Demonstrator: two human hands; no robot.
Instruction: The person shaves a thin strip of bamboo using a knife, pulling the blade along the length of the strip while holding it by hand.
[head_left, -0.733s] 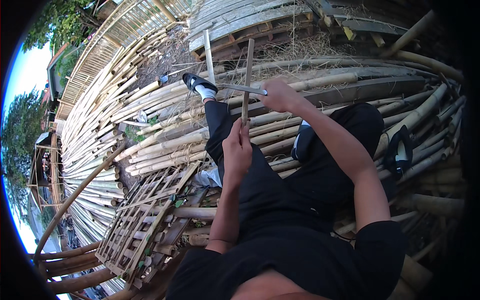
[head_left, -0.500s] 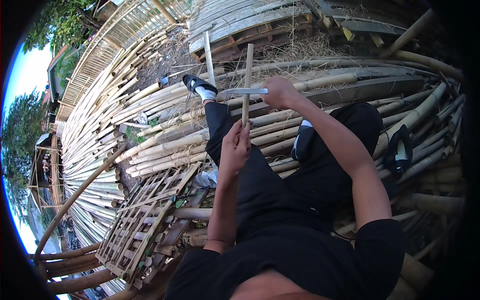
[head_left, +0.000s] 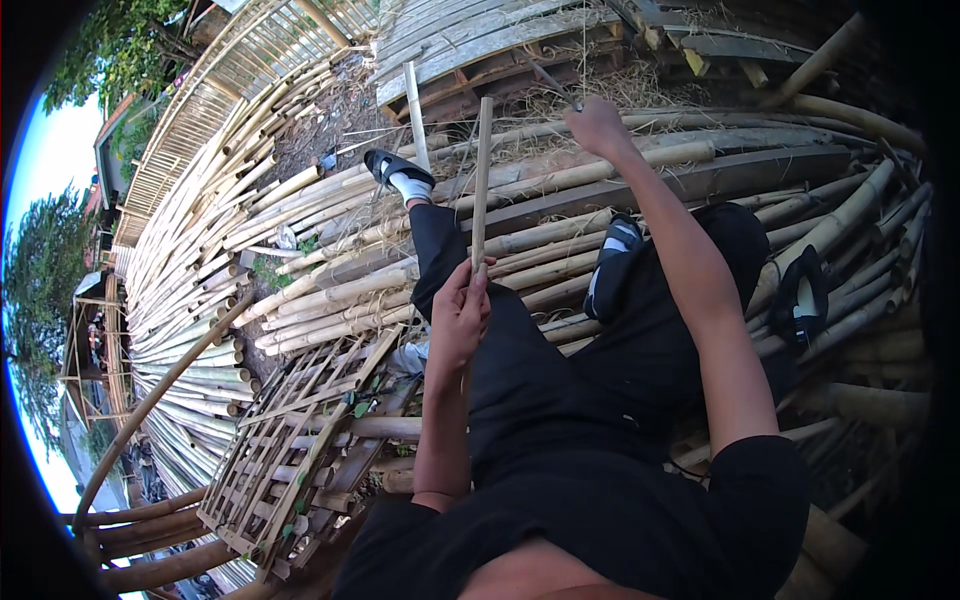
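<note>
My left hand [head_left: 461, 312] is closed round the lower part of a bamboo strip [head_left: 482, 180], which stands nearly upright in front of my legs. Farther out and to the right, my right hand [head_left: 597, 128] grips a knife [head_left: 549, 79]; fingers cover its handle, and the thin blade slants up and to the left, apart from the strip. Beyond the held strip, another pale split strip [head_left: 416, 115] stands beside my left sandal [head_left: 393, 170].
Bamboo poles [head_left: 590, 245] lie in rows under and around my legs. At the lower left leans a lattice of wooden slats [head_left: 290, 450]. A weathered plank platform [head_left: 470, 60] stands at the far side, with dry straw along its edge. A loose sandal [head_left: 803, 300] sits at right.
My right hand has lifted the knife away from the strip, upward and to the right. The strip in my left hand has shifted slightly left and down.
</note>
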